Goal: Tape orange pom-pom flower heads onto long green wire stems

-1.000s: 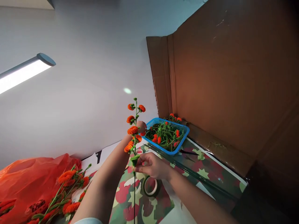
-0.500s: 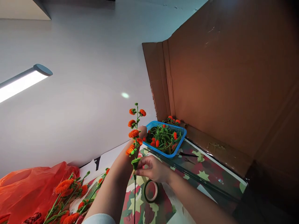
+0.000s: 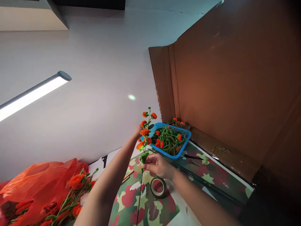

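Note:
My right hand (image 3: 160, 166) pinches an upright artificial flower stem (image 3: 145, 132), made of fuzzy chenille, just below its lower green leaf. Orange blooms and small green buds climb its upper part, and a thin dark wire runs down below the fingers. Behind the blooms my left hand (image 3: 139, 130) reaches to the left rim of the blue plastic basket (image 3: 180, 156); its fingers are hidden by the flowers. Green leaf pieces and orange blooms fill the basket. A roll of green tape (image 3: 158, 187) lies on the table under my right hand.
An orange-red plastic bag (image 3: 44, 179) and finished flower stems (image 3: 76, 181) lie at the left. Dark wire rods (image 3: 207, 185) stretch across the camouflage-patterned tabletop (image 3: 127, 201). Scissors (image 3: 192, 157) lie right of the basket. A tall cardboard panel (image 3: 225, 94) bounds the right side.
The view has shifted, so the scene sits further right. My right hand still grips the flower stem. My left hand stays by the basket's left edge, behind the blooms.

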Motion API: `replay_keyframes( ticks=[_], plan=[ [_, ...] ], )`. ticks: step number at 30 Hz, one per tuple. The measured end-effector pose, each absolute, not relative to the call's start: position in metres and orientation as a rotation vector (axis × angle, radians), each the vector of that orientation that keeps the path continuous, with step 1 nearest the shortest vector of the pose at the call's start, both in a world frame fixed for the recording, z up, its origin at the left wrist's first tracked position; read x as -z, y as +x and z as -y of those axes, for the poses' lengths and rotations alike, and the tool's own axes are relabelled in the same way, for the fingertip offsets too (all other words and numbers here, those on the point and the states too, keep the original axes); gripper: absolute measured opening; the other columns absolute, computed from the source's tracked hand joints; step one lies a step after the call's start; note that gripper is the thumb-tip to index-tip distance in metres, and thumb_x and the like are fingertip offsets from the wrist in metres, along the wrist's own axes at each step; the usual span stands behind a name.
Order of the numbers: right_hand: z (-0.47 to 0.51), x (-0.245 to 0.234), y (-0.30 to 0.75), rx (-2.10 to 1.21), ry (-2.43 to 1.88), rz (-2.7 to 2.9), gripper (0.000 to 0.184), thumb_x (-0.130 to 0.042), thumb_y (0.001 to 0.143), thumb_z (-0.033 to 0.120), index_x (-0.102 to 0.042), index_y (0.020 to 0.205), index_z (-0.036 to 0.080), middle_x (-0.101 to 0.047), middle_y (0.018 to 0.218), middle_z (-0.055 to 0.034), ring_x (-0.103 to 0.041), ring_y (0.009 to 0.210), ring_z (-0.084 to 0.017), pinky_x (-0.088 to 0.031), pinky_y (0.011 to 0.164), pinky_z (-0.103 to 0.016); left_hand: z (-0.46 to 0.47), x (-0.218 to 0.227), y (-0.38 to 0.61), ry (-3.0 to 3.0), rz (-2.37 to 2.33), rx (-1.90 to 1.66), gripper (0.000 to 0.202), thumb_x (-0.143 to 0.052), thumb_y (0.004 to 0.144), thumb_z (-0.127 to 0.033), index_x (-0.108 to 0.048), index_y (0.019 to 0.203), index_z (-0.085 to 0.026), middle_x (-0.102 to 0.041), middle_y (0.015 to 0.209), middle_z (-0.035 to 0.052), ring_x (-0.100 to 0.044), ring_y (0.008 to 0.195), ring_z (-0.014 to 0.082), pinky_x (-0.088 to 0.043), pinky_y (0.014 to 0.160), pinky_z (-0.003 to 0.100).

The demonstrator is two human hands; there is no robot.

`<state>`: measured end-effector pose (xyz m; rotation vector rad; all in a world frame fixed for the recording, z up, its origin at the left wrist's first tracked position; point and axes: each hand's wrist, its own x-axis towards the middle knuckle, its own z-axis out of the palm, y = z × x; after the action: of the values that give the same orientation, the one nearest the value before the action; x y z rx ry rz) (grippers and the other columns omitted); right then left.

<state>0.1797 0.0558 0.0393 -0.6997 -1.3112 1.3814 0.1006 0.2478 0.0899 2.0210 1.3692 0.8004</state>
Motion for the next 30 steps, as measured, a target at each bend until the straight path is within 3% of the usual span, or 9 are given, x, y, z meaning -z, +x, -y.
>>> replay_keyframes(
  ticks=[5,7,11,16,24,30],
  plan=[
    [-0.059,-0.032,0.181,-1.35,-0.686,1.295,0.036,-0.074,0.059,0.045,-0.061,0.067,0.013,-0.054,0.061,0.0017,-0.045,0.057,-0.009,-0.036,0.057,-0.024,-0.189,-0.08,0.045,1.501,-1.331,-1.039,0.019,-0.053,0.084,-0.029,-0.058,0.082,-0.01,-0.062,0.078,0.0047,-0.056,0.059,0.0084,-0.049,0.06,0.024],
    [-0.059,-0.029,0.179,-1.349,-0.684,1.312,0.034,-0.074,0.06,0.044,-0.06,0.067,0.013,-0.056,0.065,0.0005,-0.047,0.061,-0.011,-0.037,0.061,-0.025,-0.145,-0.067,0.023,1.307,-1.265,-1.147,0.016,-0.053,0.084,-0.028,-0.055,0.079,-0.013,-0.062,0.075,0.0034,-0.053,0.053,0.0045,-0.047,0.057,0.018],
    [-0.054,-0.028,0.17,-1.319,-0.74,1.474,0.032,-0.071,0.063,0.043,-0.06,0.065,0.014,-0.055,0.064,0.0009,-0.045,0.06,-0.011,-0.035,0.059,-0.025,-0.055,-0.039,-0.004,1.024,-1.188,-1.256,0.006,-0.056,0.081,-0.02,-0.054,0.081,-0.014,-0.064,0.081,0.0053,-0.056,0.056,0.0038,-0.048,0.057,0.016],
    [-0.046,-0.034,0.155,-1.209,-0.849,1.692,0.027,-0.069,0.067,0.041,-0.062,0.068,0.014,-0.058,0.067,-0.0017,-0.047,0.064,-0.013,-0.037,0.064,-0.028,0.004,-0.021,-0.005,0.533,-0.913,-1.324,0.025,-0.071,0.065,-0.009,-0.057,0.085,-0.014,-0.066,0.078,0.0039,-0.063,0.066,0.008,-0.051,0.062,0.016],
    [-0.044,-0.034,0.151,-1.113,-0.992,1.723,0.027,-0.066,0.068,0.039,-0.057,0.061,0.015,-0.051,0.058,0.0011,-0.045,0.059,-0.013,-0.035,0.059,-0.027,0.007,0.0,-0.011,0.73,-1.126,-1.483,0.036,-0.073,0.064,-0.031,-0.056,0.092,-0.015,-0.069,0.078,0.0048,-0.06,0.059,0.008,-0.047,0.058,0.019],
    [-0.042,-0.026,0.152,-1.238,-0.948,1.677,0.032,-0.067,0.066,0.045,-0.056,0.063,0.014,-0.048,0.06,0.0018,-0.043,0.06,-0.011,-0.034,0.057,-0.025,0.013,0.006,-0.014,0.726,-1.092,-1.436,0.037,-0.072,0.064,-0.032,-0.055,0.093,-0.015,-0.069,0.078,0.0041,-0.058,0.055,0.0075,-0.047,0.058,0.02]
  ],
)
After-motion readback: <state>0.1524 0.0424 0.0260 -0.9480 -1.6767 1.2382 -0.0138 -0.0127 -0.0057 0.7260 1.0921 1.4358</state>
